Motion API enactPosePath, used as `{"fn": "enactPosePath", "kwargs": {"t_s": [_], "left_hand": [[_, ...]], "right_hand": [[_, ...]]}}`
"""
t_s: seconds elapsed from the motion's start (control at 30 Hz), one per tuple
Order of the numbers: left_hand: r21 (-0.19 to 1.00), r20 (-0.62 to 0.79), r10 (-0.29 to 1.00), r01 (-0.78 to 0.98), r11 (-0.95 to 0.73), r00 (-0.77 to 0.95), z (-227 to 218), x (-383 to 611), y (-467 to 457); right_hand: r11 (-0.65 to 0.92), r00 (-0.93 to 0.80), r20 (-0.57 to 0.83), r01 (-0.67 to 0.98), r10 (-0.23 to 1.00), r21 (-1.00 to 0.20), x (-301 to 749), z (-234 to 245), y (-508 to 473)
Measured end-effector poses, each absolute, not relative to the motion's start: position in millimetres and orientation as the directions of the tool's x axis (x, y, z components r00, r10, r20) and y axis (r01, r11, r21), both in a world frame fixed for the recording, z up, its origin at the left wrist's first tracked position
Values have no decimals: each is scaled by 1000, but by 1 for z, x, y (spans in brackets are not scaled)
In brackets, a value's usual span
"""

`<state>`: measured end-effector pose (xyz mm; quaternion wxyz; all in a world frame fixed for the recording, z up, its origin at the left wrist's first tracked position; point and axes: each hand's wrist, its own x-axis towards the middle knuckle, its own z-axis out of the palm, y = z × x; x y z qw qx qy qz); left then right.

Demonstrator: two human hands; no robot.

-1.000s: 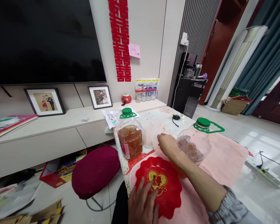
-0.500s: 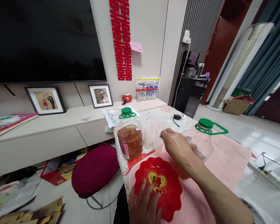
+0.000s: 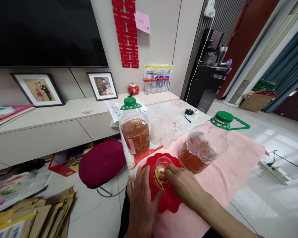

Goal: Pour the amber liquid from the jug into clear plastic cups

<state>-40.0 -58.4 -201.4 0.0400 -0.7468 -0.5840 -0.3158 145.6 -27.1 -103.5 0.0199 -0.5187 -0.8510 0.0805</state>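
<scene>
A clear plastic cup (image 3: 163, 162) is gripped by the fingers of my right hand (image 3: 177, 178), over the middle of a red scalloped plate (image 3: 169, 205). My left hand (image 3: 142, 191) lies at the plate's left side with its fingers stretched out, holding nothing. Behind the plate stand clear stacked plastic cups (image 3: 155, 129). To their left is a large plastic jug (image 3: 136, 132) with a green cap and amber liquid. Another such jug (image 3: 200, 148), tilted in view, stands right of the plate near my right forearm; bubbles cover its liquid.
A pink cloth (image 3: 243, 148) covers the near part of the table. A black tape measure (image 3: 188, 112) lies farther back. Left of the table is a maroon stool (image 3: 103, 163), with flattened cardboard (image 3: 37, 211) on the floor. Small red-lidded jars (image 3: 156, 86) stand on the cabinet.
My right hand has come from the cups back to the plate, bringing one clear cup. My left hand has shifted to the plate's left edge. The camera view has tipped downward.
</scene>
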Motion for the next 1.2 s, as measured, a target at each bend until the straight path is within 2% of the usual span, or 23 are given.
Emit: {"fn": "enactPosePath", "kwargs": {"t_s": [0.17, 0.27, 0.33, 0.4, 0.57, 0.73, 0.83, 0.9, 0.93, 1.0, 1.07, 1.13, 1.2], "left_hand": [[313, 514, 841, 876, -367, 168, -205, -33, -43], [330, 475, 863, 875, -354, 171, -211, -30, -41], [328, 476, 864, 878, -349, 166, -214, -27, -42], [333, 485, 863, 881, -335, 144, -213, -25, -43], [323, 508, 844, 870, -371, 172, -190, -16, -39], [315, 563, 788, 817, -484, 249, -154, -11, -22], [350, 549, 781, 766, -539, 299, -127, -1, -11], [407, 536, 785, 720, -562, 310, -106, 14, -6], [437, 549, 780, 693, -574, 299, -97, 24, -4], [484, 597, 767, 655, -580, 237, -80, 46, -3], [478, 613, 744, 626, -616, 265, -69, 64, -4], [456, 648, 710, 606, -652, 275, -65, 73, -7], [431, 663, 694, 615, -661, 282, -67, 74, -12]], "right_hand": [[457, -464, 34, 853, 885, -254, 148, -96, -33], [482, -434, 212, 762, 876, -432, 165, -90, -48], [496, -314, 392, 654, 865, -570, 183, -90, -59], [455, -126, 483, 599, 867, -659, 206, -93, -67], [153, 350, 366, 508, 863, -847, 252, -115, -68], [109, 532, 378, 468, 758, -877, 274, -125, -62], [186, 584, 505, 519, 636, -834, 285, -93, -58], [254, 535, 652, 635, 537, -730, 291, -54, -51], [273, 461, 710, 700, 532, -659, 293, -32, -46], [321, 208, 784, 829, 585, -459, 293, 12, -31], [365, -29, 762, 889, 647, -276, 290, 47, -15], [327, -170, 607, 932, 776, -158, 285, 69, 1], [290, -237, 441, 955, 866, -56, 279, 79, 12]]}}
